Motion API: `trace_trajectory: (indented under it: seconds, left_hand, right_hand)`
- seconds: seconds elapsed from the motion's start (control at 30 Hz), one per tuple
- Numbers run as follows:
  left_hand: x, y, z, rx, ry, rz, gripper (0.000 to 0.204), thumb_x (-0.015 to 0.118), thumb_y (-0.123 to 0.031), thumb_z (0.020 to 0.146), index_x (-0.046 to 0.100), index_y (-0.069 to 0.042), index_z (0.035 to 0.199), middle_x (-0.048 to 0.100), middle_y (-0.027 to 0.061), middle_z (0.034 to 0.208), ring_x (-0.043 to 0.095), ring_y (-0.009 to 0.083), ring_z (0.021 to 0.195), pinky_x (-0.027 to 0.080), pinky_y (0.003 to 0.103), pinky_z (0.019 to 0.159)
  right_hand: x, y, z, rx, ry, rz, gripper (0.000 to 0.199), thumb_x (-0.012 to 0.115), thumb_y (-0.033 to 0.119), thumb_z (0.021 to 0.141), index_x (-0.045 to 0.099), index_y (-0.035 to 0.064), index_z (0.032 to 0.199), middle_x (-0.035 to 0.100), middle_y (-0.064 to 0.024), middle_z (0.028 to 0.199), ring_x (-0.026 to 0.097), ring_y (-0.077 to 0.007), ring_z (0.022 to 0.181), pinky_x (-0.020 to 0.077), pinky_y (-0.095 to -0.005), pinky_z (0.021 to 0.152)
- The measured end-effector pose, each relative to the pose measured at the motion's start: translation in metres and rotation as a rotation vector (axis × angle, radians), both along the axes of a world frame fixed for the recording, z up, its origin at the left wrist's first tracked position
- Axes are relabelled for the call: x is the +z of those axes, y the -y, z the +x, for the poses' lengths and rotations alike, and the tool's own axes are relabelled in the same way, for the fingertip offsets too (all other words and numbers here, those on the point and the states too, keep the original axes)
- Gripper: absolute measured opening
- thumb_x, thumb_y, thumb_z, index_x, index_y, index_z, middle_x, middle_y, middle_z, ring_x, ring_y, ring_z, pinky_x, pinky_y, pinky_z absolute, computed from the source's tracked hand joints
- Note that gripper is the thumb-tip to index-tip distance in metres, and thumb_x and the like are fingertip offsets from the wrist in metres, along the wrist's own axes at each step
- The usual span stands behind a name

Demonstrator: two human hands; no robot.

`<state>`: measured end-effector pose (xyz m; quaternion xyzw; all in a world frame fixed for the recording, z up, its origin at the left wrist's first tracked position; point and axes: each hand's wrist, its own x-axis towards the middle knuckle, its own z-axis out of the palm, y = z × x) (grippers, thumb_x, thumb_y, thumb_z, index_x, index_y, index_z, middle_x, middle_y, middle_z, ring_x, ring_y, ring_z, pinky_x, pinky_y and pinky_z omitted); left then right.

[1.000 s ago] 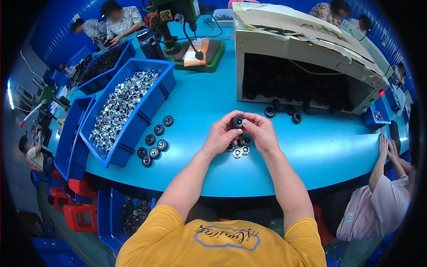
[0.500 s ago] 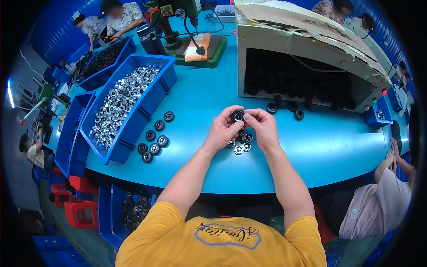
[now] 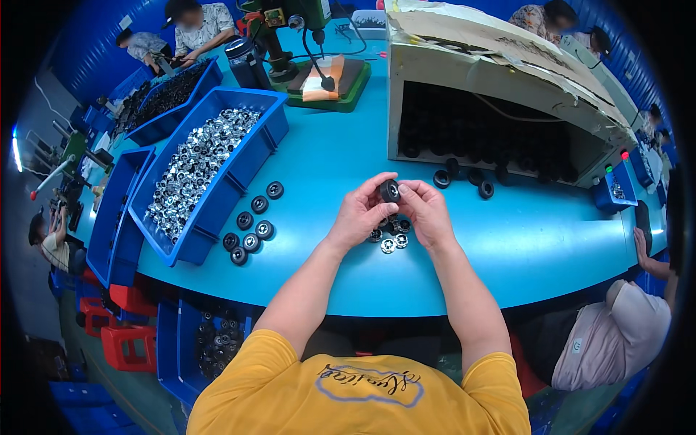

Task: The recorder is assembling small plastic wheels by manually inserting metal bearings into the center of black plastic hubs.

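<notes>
Between my two hands, above the middle of the blue table (image 3: 326,283), is a small toy wheel (image 3: 389,191) with a black tyre and a silver hub. My left hand (image 3: 360,212) grips it from the left with thumb and fingers. My right hand (image 3: 426,210) pinches its right side. Just below them on the table lie several loose silver wheel hubs (image 3: 388,245), partly hidden by my fingers. To the left, several black wheels with silver centres (image 3: 251,242) lie in a loose group beside a blue bin.
A blue bin of silver hubs (image 3: 199,163) stands at the left. At the back right, an open pale box (image 3: 394,109) holds black tyres, with several tyres (image 3: 486,189) before it. A green press (image 3: 351,98) stands at the back. A person (image 3: 616,333) sits at the right.
The wheel has turned in my fingers, so its hub now faces more to the right. Both hands stay in nearly the same place. The neighbour's arm at the right has shifted.
</notes>
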<state>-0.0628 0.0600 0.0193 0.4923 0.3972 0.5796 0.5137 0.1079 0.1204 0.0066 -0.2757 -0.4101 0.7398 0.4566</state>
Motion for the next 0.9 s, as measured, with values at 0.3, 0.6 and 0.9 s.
trace_trajectory:
  seconds: [0.3, 0.6, 0.9]
  left_hand:
    - [-0.006, -0.005, 0.001, 0.392, -0.683, 0.370, 0.053, 0.083, -0.005, 0.084, 0.068, -0.007, 0.135, 0.066, 0.0081, 0.103, 0.066, 0.0197, 0.084, 0.055, 0.032, 0.068]
    - [-0.004, -0.002, 0.000, 0.424, -0.795, 0.391, 0.056, 0.082, -0.003, 0.081, 0.069, -0.007, 0.135, 0.067, 0.0107, 0.102, 0.067, 0.0220, 0.079, 0.056, 0.033, 0.064]
    - [-0.003, 0.001, 0.004, 0.373, -0.761, 0.331, 0.057, 0.082, -0.006, 0.086, 0.065, -0.005, 0.140, 0.069, 0.0130, 0.104, 0.070, 0.0228, 0.084, 0.059, 0.032, 0.073]
  right_hand:
    - [0.009, 0.006, -0.005, -0.063, 0.405, 0.339, 0.036, 0.078, 0.015, 0.098, 0.069, -0.0035, 0.128, 0.075, -0.0088, 0.107, 0.072, -0.0133, 0.095, 0.0609, -0.0284, 0.084]
    - [0.010, 0.003, -0.002, 0.055, 0.172, 0.136, 0.031, 0.074, 0.005, 0.098, 0.070, -0.0035, 0.128, 0.076, -0.0096, 0.111, 0.073, -0.0142, 0.097, 0.0625, -0.0295, 0.087]
    - [0.007, 0.004, -0.002, 0.040, 0.135, 0.039, 0.031, 0.071, 0.008, 0.101, 0.069, -0.0029, 0.129, 0.075, -0.0103, 0.113, 0.073, -0.0152, 0.096, 0.0633, -0.0314, 0.090]
